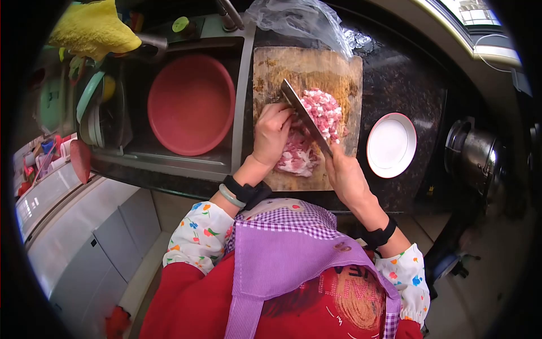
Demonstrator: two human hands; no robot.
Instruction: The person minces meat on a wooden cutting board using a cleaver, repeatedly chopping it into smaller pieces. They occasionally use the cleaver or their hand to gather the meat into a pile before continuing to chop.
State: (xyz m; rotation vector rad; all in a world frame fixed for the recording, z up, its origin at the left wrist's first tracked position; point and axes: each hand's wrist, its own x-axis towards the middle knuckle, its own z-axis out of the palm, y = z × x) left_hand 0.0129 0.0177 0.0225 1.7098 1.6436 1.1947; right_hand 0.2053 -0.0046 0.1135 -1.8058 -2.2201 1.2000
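– Wooden cutting board [339, 68], entry one. Location?
– On the dark speckled counter [406, 85], just right of the sink [240, 113]. Its surface is worn and stained, and it carries meat in two lots.
– The lots?
– First, diced meat [324, 110]: pink and white cubes, heaped on the right part of the board. Second, uncut meat [296, 158]: a pale pink slab at the near edge, towards the person.
– And the cleaver [302, 113]?
– Broad steel blade, set slantwise between the two lots, edge down on the meat.
– State of the hands?
– The right hand [344, 175] is a closed fist round the handle at the near end of the blade. The left hand [272, 131] has its fingers curled and knuckles up, holding down the uncut meat just beside the flat of the blade. That wrist bears a green bangle [231, 196] and a black band.
– Surroundings?
– One red basin [191, 104], in the sink. One white plate [391, 145], red-rimmed, on the counter right of the board and apart from it. One clear plastic bag [299, 20], at the board's far edge. One yellow cloth [93, 28], far left, beyond the sink. One steel pot [477, 152], far right.
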